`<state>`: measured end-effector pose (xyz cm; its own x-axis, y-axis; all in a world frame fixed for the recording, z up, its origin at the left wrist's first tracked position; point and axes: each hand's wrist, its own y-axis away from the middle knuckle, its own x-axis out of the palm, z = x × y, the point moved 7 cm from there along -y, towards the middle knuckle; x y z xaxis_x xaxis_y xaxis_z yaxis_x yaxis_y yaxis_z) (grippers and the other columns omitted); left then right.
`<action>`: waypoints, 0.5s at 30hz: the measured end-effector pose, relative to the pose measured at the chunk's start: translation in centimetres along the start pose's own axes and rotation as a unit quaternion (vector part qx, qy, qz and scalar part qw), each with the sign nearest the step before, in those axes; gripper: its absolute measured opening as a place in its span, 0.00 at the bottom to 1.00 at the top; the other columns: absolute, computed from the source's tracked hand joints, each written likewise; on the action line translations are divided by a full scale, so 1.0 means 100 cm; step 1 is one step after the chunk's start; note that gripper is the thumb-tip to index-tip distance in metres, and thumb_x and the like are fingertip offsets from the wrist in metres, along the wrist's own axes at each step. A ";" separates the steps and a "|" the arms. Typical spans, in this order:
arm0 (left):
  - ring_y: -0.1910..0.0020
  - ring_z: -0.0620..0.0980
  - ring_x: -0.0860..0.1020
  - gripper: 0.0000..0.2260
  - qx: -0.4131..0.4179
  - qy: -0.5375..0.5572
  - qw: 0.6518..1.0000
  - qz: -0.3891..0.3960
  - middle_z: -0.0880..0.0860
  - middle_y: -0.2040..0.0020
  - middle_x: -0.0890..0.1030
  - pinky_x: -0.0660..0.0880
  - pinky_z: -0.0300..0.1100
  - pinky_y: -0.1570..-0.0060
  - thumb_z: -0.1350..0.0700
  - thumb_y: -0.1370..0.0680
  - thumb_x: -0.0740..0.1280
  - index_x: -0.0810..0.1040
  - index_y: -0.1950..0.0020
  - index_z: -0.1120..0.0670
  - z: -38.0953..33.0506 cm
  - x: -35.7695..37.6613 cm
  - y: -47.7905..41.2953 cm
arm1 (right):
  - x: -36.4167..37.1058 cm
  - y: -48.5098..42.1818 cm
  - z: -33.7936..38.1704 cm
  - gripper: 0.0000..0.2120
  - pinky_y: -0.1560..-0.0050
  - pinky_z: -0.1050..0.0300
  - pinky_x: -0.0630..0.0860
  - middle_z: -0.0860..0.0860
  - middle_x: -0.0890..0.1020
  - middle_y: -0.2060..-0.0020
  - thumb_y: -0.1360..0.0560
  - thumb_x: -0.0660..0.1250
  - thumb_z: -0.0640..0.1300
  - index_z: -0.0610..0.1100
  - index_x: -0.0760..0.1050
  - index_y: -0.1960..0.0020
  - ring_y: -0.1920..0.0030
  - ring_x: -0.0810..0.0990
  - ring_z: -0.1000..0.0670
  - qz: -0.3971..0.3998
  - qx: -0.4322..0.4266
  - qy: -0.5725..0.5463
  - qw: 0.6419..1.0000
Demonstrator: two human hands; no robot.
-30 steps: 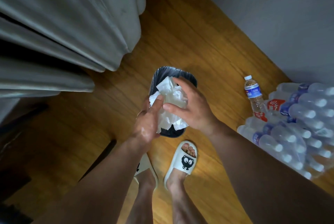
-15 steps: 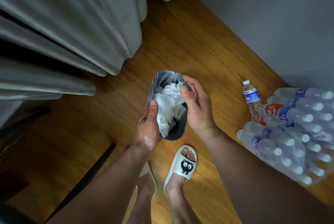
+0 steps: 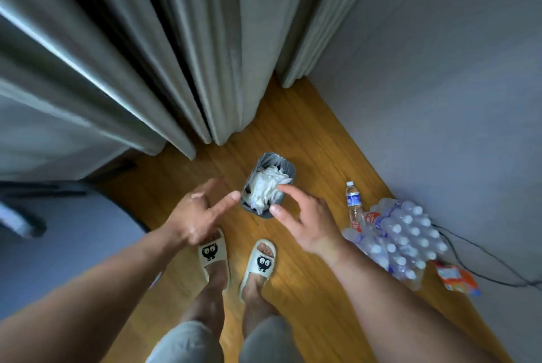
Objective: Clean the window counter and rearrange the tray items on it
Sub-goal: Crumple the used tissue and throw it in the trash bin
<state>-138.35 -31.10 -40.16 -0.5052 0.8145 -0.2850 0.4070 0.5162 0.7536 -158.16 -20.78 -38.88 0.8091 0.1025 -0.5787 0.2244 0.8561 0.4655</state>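
Both hands hang above a small grey bin [image 3: 289, 170] on the wooden floor [image 3: 308, 134], holding nothing. The left hand [image 3: 195, 216] has its fingers spread loosely, the forefinger pointing toward the bin. The right hand [image 3: 305, 220] is relaxed, thumb and fingers apart. A crumpled white tissue wad [image 3: 267, 186] lies inside the bin. A water bottle [image 3: 352, 201] stands beside a wrapped bottle pack [image 3: 404, 239].

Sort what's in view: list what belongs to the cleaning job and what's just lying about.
Job:
crumpled tissues in the small bin
left hand and right hand, both empty, near it

Lying about:
loose water bottle
wrapped pack of bottles
orange packet
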 end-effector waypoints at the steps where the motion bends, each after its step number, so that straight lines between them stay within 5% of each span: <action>1: 0.21 0.58 0.66 0.51 0.013 -0.048 0.999 0.004 0.56 0.20 0.68 0.62 0.51 0.23 0.20 0.31 0.57 0.65 0.20 0.53 -0.012 -0.016 0.029 | -0.015 0.013 0.028 0.33 0.33 0.54 0.72 0.52 0.79 0.34 0.25 0.58 0.69 0.48 0.74 0.30 0.34 0.76 0.54 0.011 -0.015 0.022 1.000; 8: 0.23 0.49 0.68 0.56 0.075 -0.125 0.986 -0.084 0.48 0.19 0.66 0.63 0.44 0.24 0.15 0.36 0.46 0.62 0.18 0.49 -0.036 -0.097 0.213 | -0.058 0.085 0.196 0.40 0.28 0.62 0.63 0.52 0.76 0.30 0.29 0.54 0.72 0.46 0.73 0.29 0.30 0.71 0.55 0.085 -0.133 0.132 0.979; 15: 0.21 0.47 0.64 0.50 0.025 -0.079 0.971 -0.224 0.46 0.19 0.65 0.60 0.44 0.23 0.19 0.34 0.45 0.61 0.18 0.46 0.017 -0.128 0.382 | -0.021 0.153 0.302 0.44 0.27 0.62 0.62 0.60 0.72 0.29 0.30 0.46 0.80 0.55 0.69 0.26 0.28 0.67 0.61 0.153 -0.273 0.229 0.922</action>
<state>-115.05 -21.31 -8.69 -0.5183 0.5334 -0.6685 0.2122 0.8374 0.5037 -140.04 -23.14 -10.31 0.4473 0.4770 -0.7565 -0.3835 0.8665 0.3196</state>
